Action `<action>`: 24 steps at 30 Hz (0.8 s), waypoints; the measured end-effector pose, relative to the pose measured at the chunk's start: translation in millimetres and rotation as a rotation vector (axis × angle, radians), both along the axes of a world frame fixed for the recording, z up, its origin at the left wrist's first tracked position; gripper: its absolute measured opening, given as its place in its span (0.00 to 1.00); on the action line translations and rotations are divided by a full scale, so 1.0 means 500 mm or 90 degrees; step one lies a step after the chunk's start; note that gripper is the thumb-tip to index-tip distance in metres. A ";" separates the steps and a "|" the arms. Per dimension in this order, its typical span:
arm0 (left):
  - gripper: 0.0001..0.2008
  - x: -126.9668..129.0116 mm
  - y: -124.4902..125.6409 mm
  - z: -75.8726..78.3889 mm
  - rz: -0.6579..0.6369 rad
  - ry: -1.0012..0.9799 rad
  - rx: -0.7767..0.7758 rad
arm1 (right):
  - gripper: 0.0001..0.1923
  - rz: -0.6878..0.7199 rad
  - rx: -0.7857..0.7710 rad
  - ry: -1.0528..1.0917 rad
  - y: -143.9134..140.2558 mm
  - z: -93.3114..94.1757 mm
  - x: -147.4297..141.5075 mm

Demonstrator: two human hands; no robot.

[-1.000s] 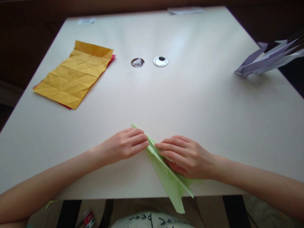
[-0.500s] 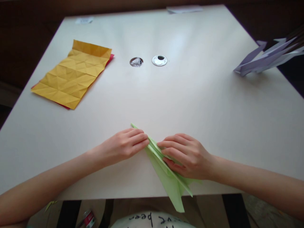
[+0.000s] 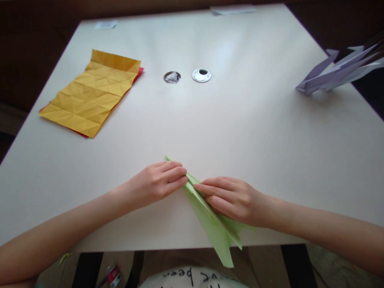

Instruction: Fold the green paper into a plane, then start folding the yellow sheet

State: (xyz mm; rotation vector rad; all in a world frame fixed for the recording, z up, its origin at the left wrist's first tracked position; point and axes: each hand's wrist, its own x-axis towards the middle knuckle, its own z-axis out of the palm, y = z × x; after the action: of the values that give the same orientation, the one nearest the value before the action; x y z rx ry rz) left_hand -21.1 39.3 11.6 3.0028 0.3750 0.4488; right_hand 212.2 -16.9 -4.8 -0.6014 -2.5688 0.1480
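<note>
A light green sheet of folded origami paper (image 3: pixel 207 224) lies slanted at the table's near edge, its lower flaps reaching past the edge. Its narrow tip points up and to the left. My left hand (image 3: pixel 165 180) pinches the upper part of the paper, fingertips closed on the folds just below the tip. From the right, my right hand (image 3: pixel 232 200) grips the middle of the paper, its fingers together along a folded layer. Part of the paper is hidden under both hands.
On the white table (image 3: pixel 255 132), creased yellow paper (image 3: pixel 87 96) lies over red paper (image 3: pixel 141 72) at the left. Folded purple and white paper pieces (image 3: pixel 327 76) stand at the right edge. Two round cable holes (image 3: pixel 172 77) are farther back. A can (image 3: pixel 113 276) sits below the table.
My right hand's fingers have closed together and shifted slightly left onto the fold, pressing the green paper's layers. My left hand stays in place.
</note>
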 end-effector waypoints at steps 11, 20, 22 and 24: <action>0.07 0.003 -0.004 0.000 -0.013 -0.025 0.071 | 0.09 0.009 -0.021 0.015 -0.001 -0.004 0.000; 0.08 0.001 -0.004 -0.003 0.004 -0.013 0.084 | 0.06 0.000 -0.172 0.051 0.003 0.004 0.001; 0.09 0.001 -0.004 -0.003 0.002 -0.009 0.083 | 0.05 -0.005 -0.172 0.052 0.003 0.005 0.003; 0.08 0.001 -0.004 -0.004 0.004 -0.012 0.082 | 0.05 -0.009 -0.146 0.060 0.002 0.002 0.004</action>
State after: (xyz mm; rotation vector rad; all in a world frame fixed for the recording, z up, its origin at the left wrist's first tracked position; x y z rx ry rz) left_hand -20.4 37.4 9.7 3.1198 0.3679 0.5215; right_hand 214.0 -16.0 -3.7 -0.6785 -2.4740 0.4610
